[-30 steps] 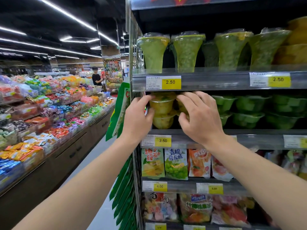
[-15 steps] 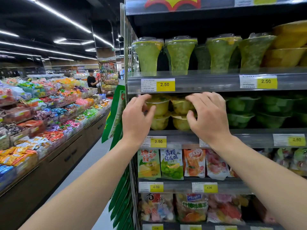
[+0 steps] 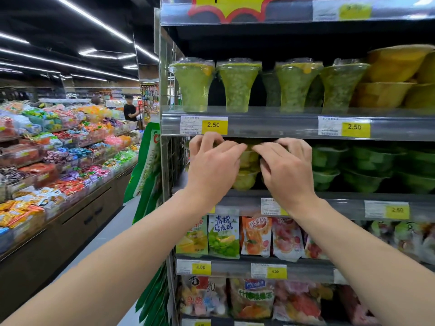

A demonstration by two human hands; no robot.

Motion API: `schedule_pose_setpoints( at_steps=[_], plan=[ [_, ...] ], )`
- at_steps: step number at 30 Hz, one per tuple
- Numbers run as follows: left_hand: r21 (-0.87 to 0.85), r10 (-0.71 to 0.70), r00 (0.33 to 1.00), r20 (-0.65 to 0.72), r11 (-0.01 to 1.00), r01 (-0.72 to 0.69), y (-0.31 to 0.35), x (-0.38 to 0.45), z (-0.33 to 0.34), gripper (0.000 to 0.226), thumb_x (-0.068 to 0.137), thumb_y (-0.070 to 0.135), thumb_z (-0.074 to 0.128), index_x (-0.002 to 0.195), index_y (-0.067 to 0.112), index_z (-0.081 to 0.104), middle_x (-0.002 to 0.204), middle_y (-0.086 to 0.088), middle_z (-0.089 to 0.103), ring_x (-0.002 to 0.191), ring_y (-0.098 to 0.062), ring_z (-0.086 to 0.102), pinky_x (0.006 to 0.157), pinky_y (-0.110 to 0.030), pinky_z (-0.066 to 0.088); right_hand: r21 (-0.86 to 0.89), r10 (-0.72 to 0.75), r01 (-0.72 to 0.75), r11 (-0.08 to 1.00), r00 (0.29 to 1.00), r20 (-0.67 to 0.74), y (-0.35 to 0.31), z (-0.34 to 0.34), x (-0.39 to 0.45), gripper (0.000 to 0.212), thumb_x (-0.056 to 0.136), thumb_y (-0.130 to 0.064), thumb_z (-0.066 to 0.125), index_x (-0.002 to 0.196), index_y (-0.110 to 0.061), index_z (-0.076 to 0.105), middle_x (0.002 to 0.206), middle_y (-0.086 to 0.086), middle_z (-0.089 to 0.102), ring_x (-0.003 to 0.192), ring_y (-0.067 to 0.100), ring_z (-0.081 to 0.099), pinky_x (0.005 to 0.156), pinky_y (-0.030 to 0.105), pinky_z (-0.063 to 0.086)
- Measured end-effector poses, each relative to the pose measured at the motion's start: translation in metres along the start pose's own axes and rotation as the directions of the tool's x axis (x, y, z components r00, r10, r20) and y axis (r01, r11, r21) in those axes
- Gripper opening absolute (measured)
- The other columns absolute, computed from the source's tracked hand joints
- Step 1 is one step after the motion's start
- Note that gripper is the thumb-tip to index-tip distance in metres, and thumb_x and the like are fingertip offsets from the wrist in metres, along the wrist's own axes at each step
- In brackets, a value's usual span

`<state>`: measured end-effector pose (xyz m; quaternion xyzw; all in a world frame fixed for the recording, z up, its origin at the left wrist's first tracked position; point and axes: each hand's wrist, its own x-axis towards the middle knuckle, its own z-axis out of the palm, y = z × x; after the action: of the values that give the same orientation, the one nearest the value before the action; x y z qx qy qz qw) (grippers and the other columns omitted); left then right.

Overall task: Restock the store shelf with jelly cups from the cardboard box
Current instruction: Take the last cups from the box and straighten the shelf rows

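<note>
Head view: my left hand [image 3: 213, 167] and right hand [image 3: 286, 171] curl around stacked yellow jelly cups [image 3: 247, 171]; I should square them gently toward twelve o'clock.

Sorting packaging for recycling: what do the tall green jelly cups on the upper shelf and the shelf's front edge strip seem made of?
The tall green flared jelly cups look like clear glossy plastic: the green filling shows through and the domed lids catch light. The grey shelf edge strip looks like clear glossy plastic over grey, probably metal, with the price labels behind it.
</note>
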<state>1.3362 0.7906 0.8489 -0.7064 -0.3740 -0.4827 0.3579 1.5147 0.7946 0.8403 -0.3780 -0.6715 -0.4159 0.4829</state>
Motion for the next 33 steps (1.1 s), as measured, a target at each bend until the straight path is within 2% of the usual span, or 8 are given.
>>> schedule_pose_setpoints(
  at_steps=[3, 10, 15, 20, 23, 25, 29, 33],
  plan=[
    [0.006, -0.036, 0.999, 0.032, 0.999, 0.036, -0.006, -0.005, 0.002, 0.023, 0.085, 0.018, 0.066, 0.105, 0.02, 0.075, 0.101, 0.01, 0.074, 0.101, -0.026, 0.052, 0.089, -0.048, 0.044, 0.043, -0.019, 0.018, 0.999, 1.0, 0.008, 0.003, -0.002, 0.0, 0.024, 0.091, -0.016, 0.06, 0.111, -0.019, 0.073, 0.107, -0.008, 0.072, 0.103, 0.023, 0.054, 0.096, 0.04, 0.035],
    [-0.055, -0.111, 0.991, -0.075, 0.993, 0.107, -0.007, -0.001, 0.004, 0.004, 0.081, 0.016, 0.073, 0.082, 0.019, 0.075, 0.082, 0.01, 0.074, 0.089, -0.026, 0.058, 0.084, -0.039, 0.03, 0.025, 0.012, -0.012, 1.0, 1.0, -0.025, 0.012, -0.004, 0.0, 0.022, 0.093, -0.017, 0.062, 0.112, -0.019, 0.073, 0.11, -0.007, 0.07, 0.103, 0.022, 0.051, 0.094, 0.038, 0.035],
    [-0.129, -0.129, 0.987, -0.099, 0.985, 0.116, -0.011, -0.002, 0.009, 0.008, 0.082, 0.014, 0.072, 0.082, 0.019, 0.079, 0.071, 0.011, 0.068, 0.085, -0.02, 0.055, 0.086, -0.032, 0.026, -0.05, -0.056, 0.051, 0.997, 0.994, -0.094, 0.01, 0.001, 0.007, 0.011, 0.093, -0.021, 0.068, 0.098, -0.022, 0.077, 0.1, -0.011, 0.071, 0.091, 0.021, 0.045, 0.083, 0.037, 0.032],
    [-0.147, -0.13, 0.986, -0.101, 0.983, 0.114, -0.006, -0.009, 0.001, 0.017, 0.086, 0.008, 0.069, 0.098, 0.016, 0.078, 0.101, 0.006, 0.074, 0.092, -0.023, 0.055, 0.087, -0.034, 0.034, -0.111, -0.108, 0.096, 0.989, 0.988, -0.109, 0.009, 0.001, 0.018, 0.018, 0.094, -0.027, 0.067, 0.079, -0.022, 0.074, 0.083, -0.011, 0.068, 0.075, 0.022, 0.049, 0.076, 0.035, 0.028],
    [-0.141, -0.063, 0.99, -0.125, 0.989, 0.045, -0.001, -0.027, -0.001, 0.009, 0.085, 0.008, 0.072, 0.091, 0.013, 0.076, 0.09, 0.001, 0.069, 0.086, -0.023, 0.053, 0.076, -0.038, 0.042, -0.133, -0.147, 0.136, 0.982, 0.986, -0.078, 0.01, -0.003, 0.019, 0.019, 0.094, -0.029, 0.065, 0.078, -0.022, 0.074, 0.081, -0.008, 0.067, 0.069, 0.022, 0.054, 0.075, 0.036, 0.029],
    [-0.139, -0.015, 0.998, -0.064, 0.99, 0.006, -0.002, -0.039, 0.006, 0.007, 0.086, 0.011, 0.07, 0.089, 0.012, 0.076, 0.081, 0.0, 0.067, 0.075, -0.025, 0.056, 0.067, -0.04, 0.046, -0.122, -0.131, 0.124, 0.985, 0.99, -0.056, 0.009, -0.003, 0.021, 0.019, 0.093, -0.029, 0.064, 0.078, -0.022, 0.073, 0.08, -0.007, 0.067, 0.066, 0.02, 0.055, 0.074, 0.036, 0.029],
    [-0.162, -0.097, 0.99, 0.103, 0.98, 0.113, -0.004, -0.043, 0.017, 0.021, 0.089, 0.024, 0.055, 0.089, 0.016, 0.074, 0.073, 0.002, 0.066, 0.062, -0.023, 0.064, 0.046, -0.036, 0.05, 0.0, -0.15, 0.15, 0.989, 0.989, 0.011, 0.006, -0.002, 0.023, 0.017, 0.093, -0.024, 0.061, 0.084, -0.017, 0.073, 0.084, -0.002, 0.068, 0.06, 0.021, 0.058, 0.063, 0.034, 0.038],
    [-0.185, -0.176, 0.975, 0.136, 0.962, 0.199, 0.002, -0.038, 0.022, 0.024, 0.088, 0.029, 0.05, 0.082, 0.016, 0.069, 0.068, 0.002, 0.064, 0.057, -0.025, 0.062, 0.041, -0.036, 0.048, -0.025, -0.152, 0.153, 0.988, 0.987, 0.053, 0.009, 0.004, 0.021, 0.01, 0.087, -0.009, 0.067, 0.089, -0.017, 0.074, 0.082, -0.002, 0.071, 0.047, 0.024, 0.047, 0.051, 0.029, 0.039]
  ],
)
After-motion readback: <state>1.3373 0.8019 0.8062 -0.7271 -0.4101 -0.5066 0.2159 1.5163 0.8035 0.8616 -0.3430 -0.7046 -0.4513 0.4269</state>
